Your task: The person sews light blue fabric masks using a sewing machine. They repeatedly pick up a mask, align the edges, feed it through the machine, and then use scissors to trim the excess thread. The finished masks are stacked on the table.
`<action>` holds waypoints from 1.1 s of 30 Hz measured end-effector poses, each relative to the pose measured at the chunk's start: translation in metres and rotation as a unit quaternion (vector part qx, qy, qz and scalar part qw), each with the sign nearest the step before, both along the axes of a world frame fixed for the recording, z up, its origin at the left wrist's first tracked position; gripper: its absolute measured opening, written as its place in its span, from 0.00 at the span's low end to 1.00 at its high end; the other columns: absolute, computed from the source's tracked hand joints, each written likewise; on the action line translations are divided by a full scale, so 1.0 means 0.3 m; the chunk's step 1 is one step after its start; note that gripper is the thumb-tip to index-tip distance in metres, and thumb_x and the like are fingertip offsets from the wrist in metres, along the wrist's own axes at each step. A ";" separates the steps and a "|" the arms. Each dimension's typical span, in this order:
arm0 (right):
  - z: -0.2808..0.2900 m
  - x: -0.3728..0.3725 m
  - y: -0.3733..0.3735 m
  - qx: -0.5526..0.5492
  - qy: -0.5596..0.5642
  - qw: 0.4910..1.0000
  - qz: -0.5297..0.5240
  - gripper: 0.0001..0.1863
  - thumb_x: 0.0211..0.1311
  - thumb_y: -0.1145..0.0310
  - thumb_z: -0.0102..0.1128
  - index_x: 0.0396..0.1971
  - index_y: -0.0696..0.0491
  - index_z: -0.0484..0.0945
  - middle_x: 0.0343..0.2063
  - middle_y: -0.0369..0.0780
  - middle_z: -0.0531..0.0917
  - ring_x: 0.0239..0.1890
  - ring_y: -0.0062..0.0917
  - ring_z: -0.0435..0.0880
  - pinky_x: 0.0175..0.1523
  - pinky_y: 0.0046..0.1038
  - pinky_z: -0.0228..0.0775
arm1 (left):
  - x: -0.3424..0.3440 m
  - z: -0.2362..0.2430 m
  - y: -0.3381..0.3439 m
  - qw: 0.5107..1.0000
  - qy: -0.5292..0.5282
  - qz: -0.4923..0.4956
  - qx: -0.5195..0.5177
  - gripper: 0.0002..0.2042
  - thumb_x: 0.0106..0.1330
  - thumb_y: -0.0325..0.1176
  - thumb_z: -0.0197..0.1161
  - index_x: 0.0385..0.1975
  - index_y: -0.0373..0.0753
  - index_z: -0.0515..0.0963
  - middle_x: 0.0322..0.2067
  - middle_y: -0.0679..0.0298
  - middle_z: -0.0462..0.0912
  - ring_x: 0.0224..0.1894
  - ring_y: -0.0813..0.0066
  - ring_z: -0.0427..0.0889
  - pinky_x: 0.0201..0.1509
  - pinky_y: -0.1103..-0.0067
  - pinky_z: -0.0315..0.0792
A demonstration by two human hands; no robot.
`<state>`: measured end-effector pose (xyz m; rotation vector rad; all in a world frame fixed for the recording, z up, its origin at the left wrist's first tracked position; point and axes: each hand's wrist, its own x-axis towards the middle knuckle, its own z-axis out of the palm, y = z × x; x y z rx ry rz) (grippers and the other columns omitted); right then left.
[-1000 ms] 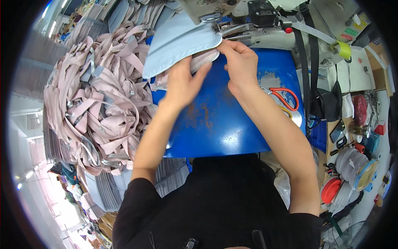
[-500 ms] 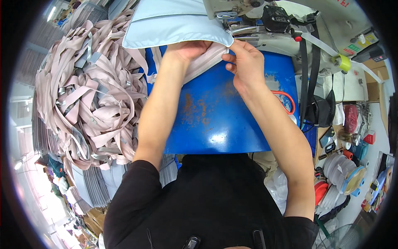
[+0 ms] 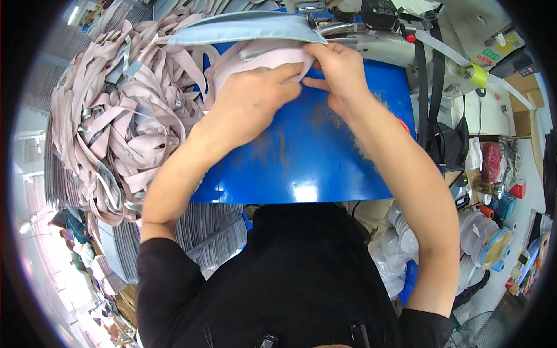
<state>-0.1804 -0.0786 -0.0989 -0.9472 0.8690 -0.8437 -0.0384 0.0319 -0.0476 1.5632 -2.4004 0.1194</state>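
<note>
A pale blue padded panel (image 3: 243, 27) lies under the machine's foot area at the top, its edge lifted over a pink fabric piece (image 3: 229, 64). My left hand (image 3: 261, 93) is bent onto the pink piece, thumb and index finger gripping its lower right part. My right hand (image 3: 342, 75) pinches the corner where the blue panel meets the pink fabric, just below the metal sewing machine (image 3: 377, 40). The far side of the blue panel is partly out of view at the top.
A large heap of pink straps (image 3: 110, 127) sits left of the blue work surface (image 3: 278, 174). Grey stacked panels (image 3: 209, 232) lie below the left edge. Black straps, white tape and a yellow-green roll (image 3: 476, 73) hang at right, near spools and supplies (image 3: 487, 243).
My left hand has come out from beneath the blue panel and moved onto the pink fabric's lower edge. The blue panel's front edge is now lifted higher; my right hand has shifted slightly upward.
</note>
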 end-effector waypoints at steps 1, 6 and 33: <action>0.008 -0.004 0.002 -0.016 0.020 1.000 0.018 0.18 0.61 0.65 0.68 0.43 0.63 0.83 0.40 0.43 0.87 0.41 0.29 0.87 0.39 0.35 0.83 | -0.032 0.018 -0.001 1.000 -0.012 0.006 0.015 0.07 0.53 0.19 0.60 0.32 0.35 0.80 0.45 0.55 0.84 0.39 0.52 0.86 0.42 0.64 0.81; -0.036 -0.012 -0.048 -0.042 0.122 0.991 0.038 0.17 0.53 0.68 0.68 0.40 0.64 0.86 0.31 0.43 0.88 0.30 0.27 0.85 0.34 0.31 0.75 | -0.116 0.025 -0.043 1.000 0.016 -0.012 0.015 0.08 0.53 0.19 0.59 0.31 0.36 0.80 0.36 0.53 0.85 0.37 0.50 0.86 0.39 0.62 0.80; -0.056 -0.040 -0.016 0.023 -0.048 0.997 0.048 0.16 0.61 0.75 0.66 0.48 0.62 0.85 0.33 0.37 0.87 0.28 0.15 0.78 0.27 0.18 0.62 | 0.222 0.220 -0.183 0.919 -0.388 -0.075 -0.015 0.37 0.62 0.24 0.60 0.74 0.59 0.66 0.44 0.62 0.79 0.34 0.64 0.87 0.39 0.71 0.82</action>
